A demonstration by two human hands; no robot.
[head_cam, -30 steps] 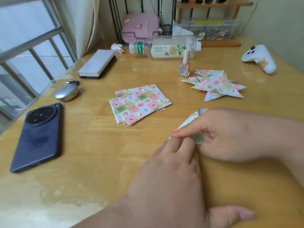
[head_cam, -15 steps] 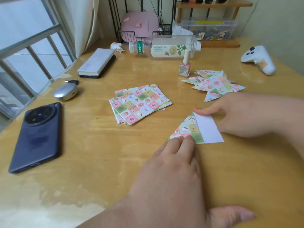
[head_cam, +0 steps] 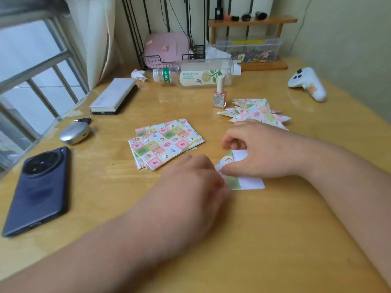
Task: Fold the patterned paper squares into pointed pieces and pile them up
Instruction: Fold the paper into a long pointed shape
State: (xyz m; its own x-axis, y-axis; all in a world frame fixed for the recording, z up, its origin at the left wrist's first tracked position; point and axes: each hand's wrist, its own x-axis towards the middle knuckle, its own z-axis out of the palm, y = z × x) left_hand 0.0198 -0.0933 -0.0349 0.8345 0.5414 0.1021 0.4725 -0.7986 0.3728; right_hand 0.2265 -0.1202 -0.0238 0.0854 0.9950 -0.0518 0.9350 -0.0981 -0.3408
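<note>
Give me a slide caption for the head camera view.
Left hand and right hand fold a half-folded paper; flat stack beside it, pointed pile beyond.

on the table (head_cam: 275, 229), taking the stack of paper squares (head_cam: 166, 143) as the dial's centre: the partly folded sheet (head_cam: 251, 183) lies near at 4 o'clock, with the left hand (head_cam: 190, 182) on its 9 o'clock edge and the right hand (head_cam: 258, 149) over its 1 o'clock side. the pile of folded pointed pieces (head_cam: 254, 112) sits at 2 o'clock, the game controller (head_cam: 306, 83) well beyond it. the nail polish bottle (head_cam: 220, 96) stands at 1 o'clock, just before the plastic bottle (head_cam: 196, 75) lying on its side. the crumpled tissue (head_cam: 138, 74) is at 12, the book (head_cam: 114, 95) at 11, the earbud case (head_cam: 74, 133) at 9, the phone (head_cam: 40, 189) at 8. the wire basket (head_cam: 169, 60) stands behind the plastic bottle.
</note>
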